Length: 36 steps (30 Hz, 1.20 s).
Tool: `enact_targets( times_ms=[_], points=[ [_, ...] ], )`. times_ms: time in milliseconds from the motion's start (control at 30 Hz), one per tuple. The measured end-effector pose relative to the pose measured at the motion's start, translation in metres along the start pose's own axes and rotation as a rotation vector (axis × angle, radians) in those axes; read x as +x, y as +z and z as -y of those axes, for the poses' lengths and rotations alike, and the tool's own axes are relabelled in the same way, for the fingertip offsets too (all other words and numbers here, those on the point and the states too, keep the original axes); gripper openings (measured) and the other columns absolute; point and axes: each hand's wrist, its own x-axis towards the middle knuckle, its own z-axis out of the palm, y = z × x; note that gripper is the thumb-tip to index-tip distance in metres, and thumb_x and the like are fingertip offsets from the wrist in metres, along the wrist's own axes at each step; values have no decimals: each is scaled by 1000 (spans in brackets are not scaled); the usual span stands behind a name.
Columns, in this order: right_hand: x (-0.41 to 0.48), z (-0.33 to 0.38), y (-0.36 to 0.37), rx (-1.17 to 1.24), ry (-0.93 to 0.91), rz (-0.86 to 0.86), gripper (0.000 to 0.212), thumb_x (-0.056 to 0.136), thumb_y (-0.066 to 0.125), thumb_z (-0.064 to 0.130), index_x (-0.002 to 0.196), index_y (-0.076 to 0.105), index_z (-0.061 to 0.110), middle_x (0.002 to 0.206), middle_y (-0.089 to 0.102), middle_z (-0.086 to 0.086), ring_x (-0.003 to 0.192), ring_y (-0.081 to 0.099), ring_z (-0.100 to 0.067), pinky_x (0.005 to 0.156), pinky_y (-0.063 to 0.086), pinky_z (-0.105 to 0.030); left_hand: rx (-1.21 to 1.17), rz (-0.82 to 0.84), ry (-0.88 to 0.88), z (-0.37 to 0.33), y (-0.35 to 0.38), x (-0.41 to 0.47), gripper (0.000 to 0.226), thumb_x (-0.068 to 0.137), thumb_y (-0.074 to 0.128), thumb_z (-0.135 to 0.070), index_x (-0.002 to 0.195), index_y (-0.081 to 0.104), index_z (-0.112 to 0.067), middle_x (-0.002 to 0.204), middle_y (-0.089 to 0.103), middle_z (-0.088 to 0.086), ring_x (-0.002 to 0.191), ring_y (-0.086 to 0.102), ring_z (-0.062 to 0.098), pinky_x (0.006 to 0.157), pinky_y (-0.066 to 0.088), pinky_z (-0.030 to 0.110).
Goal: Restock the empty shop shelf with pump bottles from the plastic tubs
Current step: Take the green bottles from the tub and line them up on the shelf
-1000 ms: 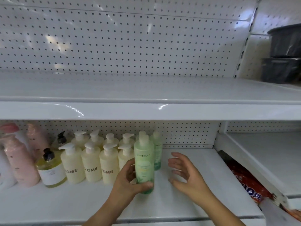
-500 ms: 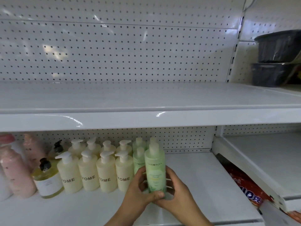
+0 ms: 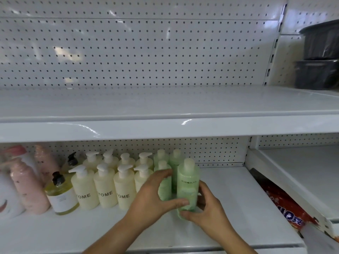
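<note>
Two bare hands meet low over a white metal shelf (image 3: 238,204). The left hand (image 3: 154,197) and right hand (image 3: 205,211) both curl round the lower body of a translucent pale-green plastic bottle (image 3: 188,182), which stands upright near the shelf's front. It looks full, so probably fairly heavy, and smooth enough to slip. The stiff body is the safest hold, not the top. Just behind it stand more green bottles (image 3: 161,158), and to the left are cream pump bottles (image 3: 105,187).
</note>
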Motion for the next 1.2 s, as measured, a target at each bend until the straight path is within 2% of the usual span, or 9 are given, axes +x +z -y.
enact_targets(
  times_ms=[67,167,300,467,633,800,1200],
  points=[
    [4,-5,-2,-17,25,-2,84,65,91,6,129,50,41,114,67,23,102,68,-4,81,56,-19,147,9,70,-5,-10,13,96,59,66,-88,140,48,-40,138,45,-30,127,40,-14,105,34,11],
    [11,-12,-4,-52,49,-5,84,64,91,10,124,48,49,112,64,30,103,66,2,82,55,-17,310,30,137,-13,-20,36,102,63,57,-90,147,43,-35,145,39,-22,135,34,-3,112,29,21],
    [21,-24,-2,-80,75,-18,82,64,91,11,120,48,51,109,67,25,102,65,3,82,55,-17,396,96,143,-11,-21,64,104,65,58,-89,151,38,-33,155,39,-11,142,35,9,117,33,31],
    [32,-35,5,-91,85,-15,82,64,91,13,122,46,51,116,64,19,103,63,4,82,54,-16,508,222,118,-6,-15,92,106,69,62,-85,154,30,-32,161,29,-11,146,26,10,119,26,33],
    [42,-46,9,-91,94,-18,82,65,90,14,126,45,48,117,64,18,106,62,4,84,53,-15,541,310,114,2,-10,100,98,75,54,-85,156,26,-36,164,24,-12,150,21,11,123,22,38],
    [48,-57,12,-78,106,-20,82,64,90,11,125,46,45,116,65,16,101,62,8,80,53,-13,559,342,89,8,-11,102,108,67,50,-93,156,26,-36,163,25,-13,149,21,9,123,23,39],
    [60,-74,30,-52,104,-45,83,62,90,10,120,47,49,113,67,9,99,66,1,79,57,-20,570,375,109,16,-13,103,120,60,67,-87,158,23,-33,164,20,-15,150,17,9,123,22,36]
  ],
)
